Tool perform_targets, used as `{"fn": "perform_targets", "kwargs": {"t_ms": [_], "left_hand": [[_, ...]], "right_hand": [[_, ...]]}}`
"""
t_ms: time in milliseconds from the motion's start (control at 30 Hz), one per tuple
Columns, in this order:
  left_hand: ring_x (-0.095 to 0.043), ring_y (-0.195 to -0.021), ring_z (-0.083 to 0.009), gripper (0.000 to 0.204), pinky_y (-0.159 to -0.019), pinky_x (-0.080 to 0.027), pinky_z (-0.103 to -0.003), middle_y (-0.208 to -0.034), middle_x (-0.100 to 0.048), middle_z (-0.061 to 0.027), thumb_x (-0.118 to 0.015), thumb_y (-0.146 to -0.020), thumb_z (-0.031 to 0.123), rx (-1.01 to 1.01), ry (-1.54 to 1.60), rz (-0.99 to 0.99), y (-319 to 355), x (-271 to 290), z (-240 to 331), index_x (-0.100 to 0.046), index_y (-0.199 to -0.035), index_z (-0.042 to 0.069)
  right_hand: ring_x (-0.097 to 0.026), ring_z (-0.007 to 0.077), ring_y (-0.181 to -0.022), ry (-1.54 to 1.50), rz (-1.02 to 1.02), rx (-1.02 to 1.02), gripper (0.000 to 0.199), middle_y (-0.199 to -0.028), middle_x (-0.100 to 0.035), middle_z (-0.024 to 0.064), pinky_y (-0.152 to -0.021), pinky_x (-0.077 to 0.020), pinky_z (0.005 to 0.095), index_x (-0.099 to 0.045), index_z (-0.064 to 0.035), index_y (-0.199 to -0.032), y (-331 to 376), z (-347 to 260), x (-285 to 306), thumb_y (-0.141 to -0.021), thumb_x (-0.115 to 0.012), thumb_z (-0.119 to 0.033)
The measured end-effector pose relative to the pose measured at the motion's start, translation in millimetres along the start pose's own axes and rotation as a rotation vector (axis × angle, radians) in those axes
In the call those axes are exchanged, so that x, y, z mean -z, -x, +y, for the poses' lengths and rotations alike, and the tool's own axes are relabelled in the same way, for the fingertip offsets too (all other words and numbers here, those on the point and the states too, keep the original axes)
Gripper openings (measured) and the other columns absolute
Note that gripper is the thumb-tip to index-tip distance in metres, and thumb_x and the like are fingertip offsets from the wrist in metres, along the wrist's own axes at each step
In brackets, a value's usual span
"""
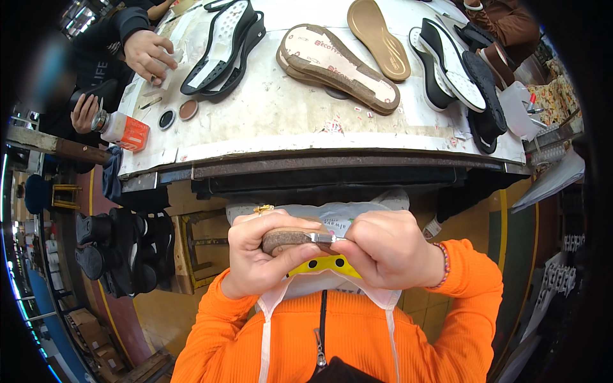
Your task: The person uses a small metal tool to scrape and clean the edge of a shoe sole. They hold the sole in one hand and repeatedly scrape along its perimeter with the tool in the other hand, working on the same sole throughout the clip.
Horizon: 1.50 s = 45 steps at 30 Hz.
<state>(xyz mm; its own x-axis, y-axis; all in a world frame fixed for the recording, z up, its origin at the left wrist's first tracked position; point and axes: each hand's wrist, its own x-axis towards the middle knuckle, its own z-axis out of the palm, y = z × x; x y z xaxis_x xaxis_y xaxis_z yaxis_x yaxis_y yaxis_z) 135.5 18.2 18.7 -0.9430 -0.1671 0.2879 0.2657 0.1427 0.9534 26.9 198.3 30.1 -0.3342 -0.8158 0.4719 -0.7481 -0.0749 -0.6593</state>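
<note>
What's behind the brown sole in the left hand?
Around the brown sole, the apron shows, including a yellow patch with black dots. The apron area directly behind the sole, the left hand and the right hand is covered.

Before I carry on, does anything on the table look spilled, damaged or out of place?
Small red-and-white scraps lie scattered on the table, toward the wearer; they look like stray litter. The tabletop is also stained and speckled. No clear spill shows.
</note>
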Motion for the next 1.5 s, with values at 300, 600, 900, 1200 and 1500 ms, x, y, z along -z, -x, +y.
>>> {"fn": "perform_targets", "kwargs": {"t_ms": [300, 600, 900, 1200, 1500], "left_hand": [[-0.064, -0.064, -0.0131, 0.02, -0.056, -0.046, -0.023, -0.076, -0.069, -0.0123, -0.075, -0.073, 0.005, 0.061, 0.078, 0.128, 6.0, -4.0, -2.7, -0.068, -0.09, -0.004], [-0.064, -0.06, -0.0133, 0.021, -0.052, -0.045, -0.023, -0.074, -0.069, -0.0124, -0.076, -0.071, 0.003, -0.031, 0.055, 0.0, 3.7, 3.5, -4.8, -0.069, -0.09, -0.003], [-0.063, -0.06, -0.0149, 0.026, -0.052, -0.045, -0.023, -0.072, -0.068, -0.0117, -0.077, -0.068, 0.001, -0.054, -0.033, -0.101, -0.7, 6.4, 1.8, -0.069, -0.093, -0.003], [-0.065, -0.064, -0.0148, 0.024, -0.056, -0.047, -0.024, -0.073, -0.068, -0.0117, -0.077, -0.069, 0.002, -0.018, -0.101, -0.059, -2.3, 6.5, 4.7, -0.069, -0.091, -0.003], [-0.067, -0.07, -0.0151, 0.021, -0.061, -0.049, -0.023, -0.078, -0.07, -0.0143, -0.076, -0.072, 0.003, 0.025, 0.022, 0.131, -0.6, -4.0, 5.1, -0.068, -0.089, -0.004]], "right_hand": [[-0.058, 0.017, -0.051, 0.065, 0.298, -0.089, 0.02, -0.061, -0.059, 0.0093, -0.049, -0.0453, 0.0255, -0.056, 0.0018, -0.071, -15.5, 11.1, 10.5, -0.09, -0.054, -0.005], [-0.047, 0.0035, -0.052, -0.832, -0.392, -0.659, 0.037, -0.062, -0.06, 0.0008, -0.048, -0.0397, 0.0216, -0.061, 0.0011, -0.074, -16.7, -2.8, 29.0, -0.098, -0.048, -0.022], [-0.045, 0.0047, -0.051, -0.971, -0.518, -0.804, 0.041, -0.061, -0.059, 0.0027, -0.046, -0.0389, 0.0223, -0.059, 0.0024, -0.072, -22.5, -4.4, 32.9, -0.099, -0.048, -0.026], [-0.052, 0.0127, -0.047, -0.46, -0.412, -0.433, 0.027, -0.061, -0.058, 0.0056, -0.044, -0.0412, 0.0275, -0.054, -0.0009, -0.069, -21.8, -2.5, 28.7, -0.092, -0.057, -0.015], [-0.049, 0.021, -0.046, 0.222, 0.272, 0.257, 0.022, -0.058, -0.049, 0.0076, -0.042, -0.0394, 0.0332, -0.05, -0.0037, -0.066, -24.9, 16.9, 0.6, -0.078, -0.068, -0.007]]}}
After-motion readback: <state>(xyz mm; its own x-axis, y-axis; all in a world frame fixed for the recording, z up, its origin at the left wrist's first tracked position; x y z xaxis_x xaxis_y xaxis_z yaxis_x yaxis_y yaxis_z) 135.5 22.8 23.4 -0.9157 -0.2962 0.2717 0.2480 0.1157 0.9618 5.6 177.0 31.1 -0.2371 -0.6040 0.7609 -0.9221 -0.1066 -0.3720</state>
